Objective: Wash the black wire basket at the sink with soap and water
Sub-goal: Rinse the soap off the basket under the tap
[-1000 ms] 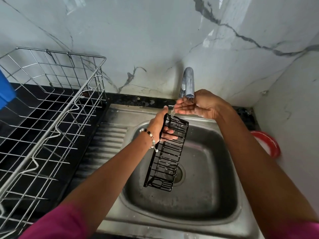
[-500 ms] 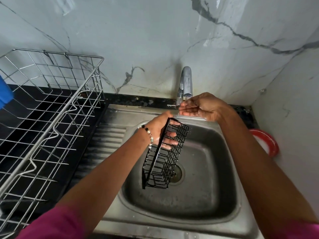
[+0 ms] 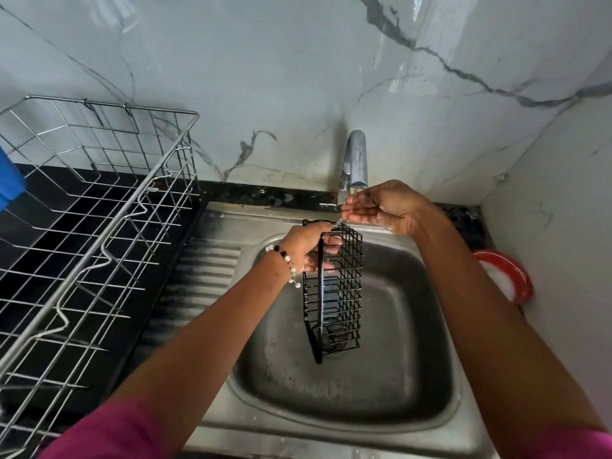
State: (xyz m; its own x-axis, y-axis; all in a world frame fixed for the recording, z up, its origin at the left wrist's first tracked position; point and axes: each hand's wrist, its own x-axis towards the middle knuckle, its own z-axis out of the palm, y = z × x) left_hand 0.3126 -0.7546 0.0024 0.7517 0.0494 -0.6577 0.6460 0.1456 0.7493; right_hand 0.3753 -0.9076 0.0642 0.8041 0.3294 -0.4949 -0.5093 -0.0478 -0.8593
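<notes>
A: Where is the black wire basket (image 3: 334, 293)?

B: It hangs upright over the bowl of the steel sink (image 3: 390, 422), long side running down, its lower end above the drain. The left hand (image 3: 306, 248) holds it at the top: the fingers (image 3: 331, 241) are curled round the upper rim, their tips showing through the mesh inside the basket.

A: And the right hand (image 3: 385, 207)?

B: Just above and to the right of the left fingers, right under the spout of the tap (image 3: 355, 160). The palm is turned up and slightly cupped, fingers relaxed and nearly straight, grasping nothing. A thin stream of water (image 3: 353, 202) falls from the spout onto those fingers and runs off toward the top of the basket just below them.

A: Do the two hands touch?

B: They are close, but I cannot tell whether they touch.

A: What else is around?

B: A beaded bracelet (image 3: 287, 261) sits on the left wrist. Well to the left of the left fingers a large silver wire rack (image 3: 99, 226) stands on the black surface (image 3: 39, 200), with something blue (image 3: 10, 183) at its far edge. To the right of the right arm, against the wall, lies a red-rimmed white lid or dish (image 3: 506, 276). Pink sleeves (image 3: 109, 435) show at the bottom.
</notes>
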